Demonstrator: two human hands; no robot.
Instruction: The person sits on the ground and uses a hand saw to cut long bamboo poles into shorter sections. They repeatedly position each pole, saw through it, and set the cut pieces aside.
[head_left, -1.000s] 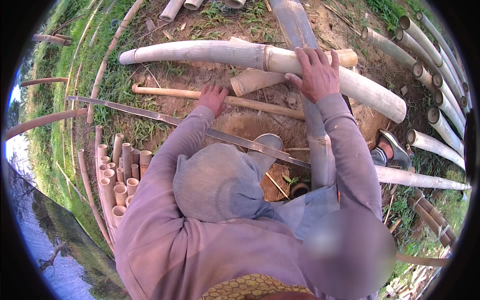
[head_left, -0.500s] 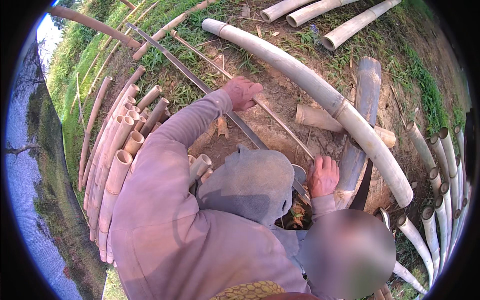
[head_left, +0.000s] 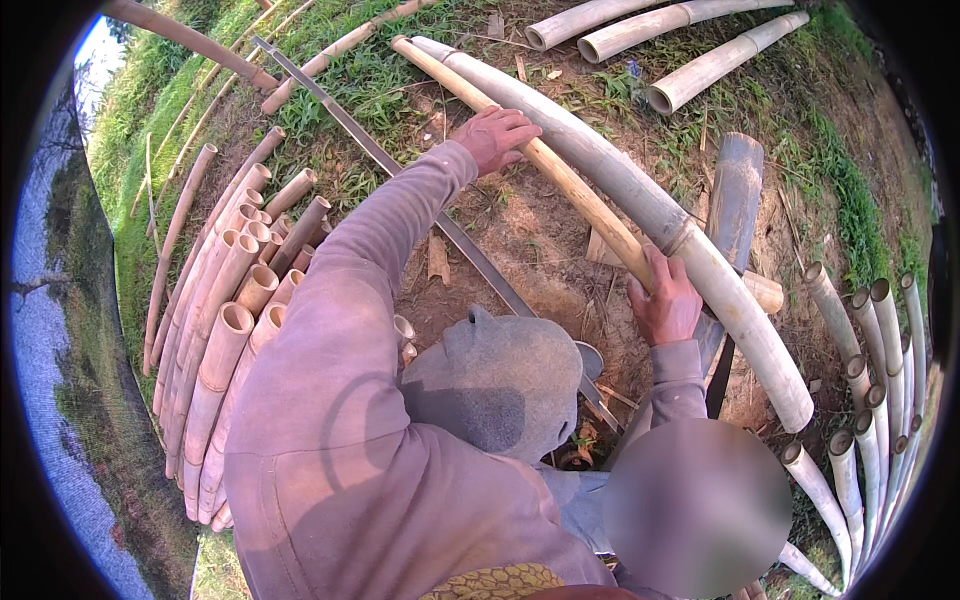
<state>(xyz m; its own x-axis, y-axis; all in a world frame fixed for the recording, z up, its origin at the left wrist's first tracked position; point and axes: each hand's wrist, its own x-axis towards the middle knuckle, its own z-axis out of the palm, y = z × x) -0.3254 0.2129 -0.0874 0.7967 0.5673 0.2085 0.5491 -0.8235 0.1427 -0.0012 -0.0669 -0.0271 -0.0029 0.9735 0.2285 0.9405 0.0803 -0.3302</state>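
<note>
A stack of cut bamboo tubes [head_left: 225, 330] lay far left of both hands, open ends up, pale tan. No package, label or sign could be seen anywhere. A long dark metal strip [head_left: 400, 180] ran diagonally across the dirt, passing just below and left of the left hand.

The left hand [head_left: 497, 135] rested on a thin yellowish pole [head_left: 560, 175], fingers curled loosely over it, fingertips reaching the thick pale bamboo [head_left: 640, 195] lying just beyond. The pole ran from above the left fingers down and right, straight into the right hand.

The right hand [head_left: 665, 305] was closed around the pole's lower end, fingers wrapped tight, thumb upward. The thick bamboo lay just past those knuckles, touching or nearly touching them; I could not tell which. It curved from upper left to lower right, alongside the pole.

A grey flat board [head_left: 738, 190] stood to the right of the right fingers, behind the thick bamboo. Further right, more bamboo tubes [head_left: 870, 340] leaned in a row, well apart from both hands. Three loose culms [head_left: 700, 40] lay on grass above.
</note>
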